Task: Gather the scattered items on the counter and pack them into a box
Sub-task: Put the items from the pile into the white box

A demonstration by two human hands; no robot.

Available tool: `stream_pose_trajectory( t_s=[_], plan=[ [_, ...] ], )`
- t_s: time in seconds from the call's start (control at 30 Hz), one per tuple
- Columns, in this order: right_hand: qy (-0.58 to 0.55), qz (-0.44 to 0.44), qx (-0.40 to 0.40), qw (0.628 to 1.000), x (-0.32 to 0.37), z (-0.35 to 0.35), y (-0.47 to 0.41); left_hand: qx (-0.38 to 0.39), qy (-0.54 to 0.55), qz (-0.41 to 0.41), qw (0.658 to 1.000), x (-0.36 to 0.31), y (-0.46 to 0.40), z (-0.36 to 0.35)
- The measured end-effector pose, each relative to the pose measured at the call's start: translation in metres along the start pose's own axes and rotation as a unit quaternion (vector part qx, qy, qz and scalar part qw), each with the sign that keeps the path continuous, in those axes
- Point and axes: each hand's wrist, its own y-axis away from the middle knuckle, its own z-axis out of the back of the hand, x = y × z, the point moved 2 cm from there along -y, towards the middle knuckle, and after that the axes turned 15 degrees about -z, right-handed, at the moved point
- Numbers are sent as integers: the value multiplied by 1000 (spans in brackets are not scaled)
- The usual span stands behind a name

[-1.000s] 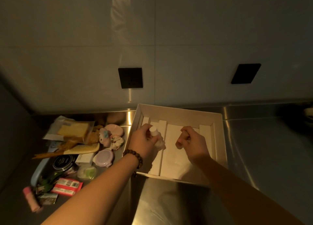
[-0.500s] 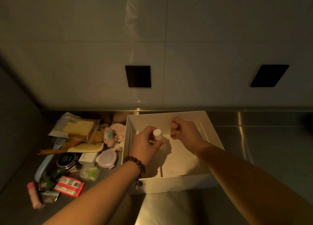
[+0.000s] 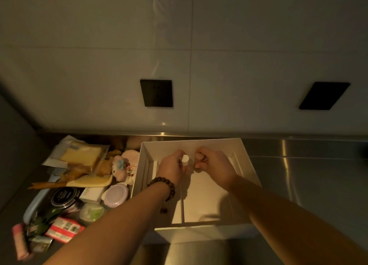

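My left hand [image 3: 172,166] grips a small round-capped white bottle [image 3: 185,159] over the square cardboard box [image 3: 248,161] on the steel bench [image 3: 310,177]; my right hand [image 3: 214,162], at its 3 o'clock, is curled closed.

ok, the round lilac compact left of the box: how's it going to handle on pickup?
The lilac compact looks like hard plastic, so probably rigid and light. It lies flat on the steel counter, so it should slide when pushed and not roll. The smooth domed lid may be slippery; a grip across the rim seems safer. Neighbours crowd it, notably the white carton.
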Motion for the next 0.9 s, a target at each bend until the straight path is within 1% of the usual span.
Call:
stream_pose_trajectory(
  t_s=[0.13,0.2,0.33,0.43,0.57,0.7,0.8,0.9],
  plan=[
    [46,-18,2,999,-4,-14,-3,1,7,10,1000,5,1,-2],
    [66,-32,-2,997,-5,-21,-5,6,-32,8,999,7,-1,-2],
    [63,-87,-5,994,-10,-25,-8,22,-69,63,995,9,0,-3],
    [59,-99,10,993,-10,-29,-10,38,-110,78,990,9,0,-4],
    [16,-133,34,990,-5,-32,-16,28,-77,97,992,13,-5,-2],
    [-27,-168,34,985,-6,-33,-19,25,-91,96,991,11,-8,-2],
    [-24,-187,32,982,-6,-35,-18,23,-88,104,990,8,-7,-2],
    [-15,-201,41,979,-2,-35,-16,36,-78,108,990,2,-7,2]
  ],
)
